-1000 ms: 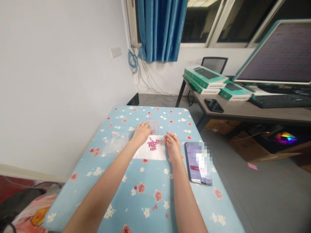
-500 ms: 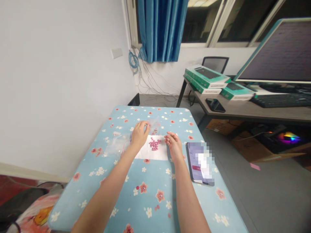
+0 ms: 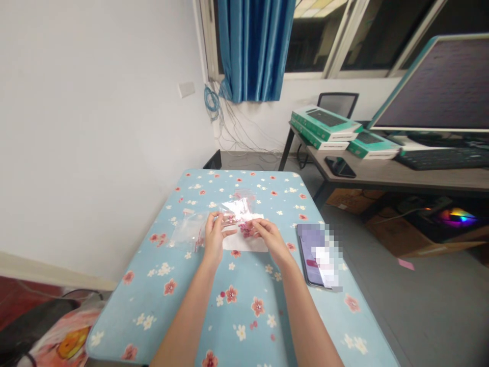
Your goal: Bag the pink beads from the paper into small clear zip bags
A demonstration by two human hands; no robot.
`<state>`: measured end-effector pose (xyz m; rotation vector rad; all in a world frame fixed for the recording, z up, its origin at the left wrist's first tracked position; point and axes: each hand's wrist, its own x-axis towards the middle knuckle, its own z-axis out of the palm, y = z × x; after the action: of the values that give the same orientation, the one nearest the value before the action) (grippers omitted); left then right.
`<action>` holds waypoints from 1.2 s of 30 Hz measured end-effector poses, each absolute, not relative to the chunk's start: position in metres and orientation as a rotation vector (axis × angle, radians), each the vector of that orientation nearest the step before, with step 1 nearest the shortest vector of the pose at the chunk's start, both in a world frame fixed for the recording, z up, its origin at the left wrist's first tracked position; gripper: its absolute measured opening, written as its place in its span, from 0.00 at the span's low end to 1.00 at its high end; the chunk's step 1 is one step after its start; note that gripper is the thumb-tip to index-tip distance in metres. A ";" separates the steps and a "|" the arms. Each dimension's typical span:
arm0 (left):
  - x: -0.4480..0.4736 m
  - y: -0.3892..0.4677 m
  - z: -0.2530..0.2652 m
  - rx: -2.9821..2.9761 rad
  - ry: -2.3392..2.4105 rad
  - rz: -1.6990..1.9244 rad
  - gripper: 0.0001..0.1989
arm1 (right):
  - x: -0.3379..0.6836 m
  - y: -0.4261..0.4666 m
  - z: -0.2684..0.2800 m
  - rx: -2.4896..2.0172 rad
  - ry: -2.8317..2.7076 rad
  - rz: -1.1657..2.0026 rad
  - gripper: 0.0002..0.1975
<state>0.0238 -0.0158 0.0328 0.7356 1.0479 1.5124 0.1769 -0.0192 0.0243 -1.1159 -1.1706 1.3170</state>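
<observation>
Small pink beads (image 3: 245,230) lie in a pile on a white sheet of paper (image 3: 244,245) on the table. My left hand (image 3: 215,235) is left of the pile, its thumb and fingers closed on the near edge of a small clear plastic bag (image 3: 240,206), which shines with glare. From the right, my right hand (image 3: 270,237) reaches over the beads with thumb and fingertips pinched together. Whatever lies between those fingertips is too small to make out. Another clear plastic bag (image 3: 186,229) with a red strip rests left of my left hand.
A phone (image 3: 315,260) with a lit, partly blurred screen lies on the flowered blue tabletop (image 3: 183,300), right of my right arm. The desk (image 3: 376,171) at the right holds green boxes (image 3: 324,125), a second phone, a keyboard and a monitor. A wall runs along the left.
My left hand has come back toward me, with the clear bag's near edge now at its fingers. My right hand has moved left onto the beads, its fingers closing together.
</observation>
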 end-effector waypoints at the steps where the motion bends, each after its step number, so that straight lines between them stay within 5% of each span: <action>1: 0.023 -0.017 0.032 0.730 1.057 1.508 0.14 | 0.177 -0.020 0.023 -1.129 -1.143 1.301 0.16; 28: 0.022 -0.018 0.022 0.972 1.205 1.507 0.24 | 0.168 -0.014 0.005 -1.134 -1.052 1.148 0.16; 36: 0.021 -0.027 0.021 1.587 1.353 1.427 0.05 | 0.159 -0.022 0.006 -1.196 -1.215 0.927 0.12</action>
<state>0.0214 -0.0273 0.0210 1.5869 1.3531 1.4271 0.1587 -0.0216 0.0059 -1.1963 -1.2154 0.9267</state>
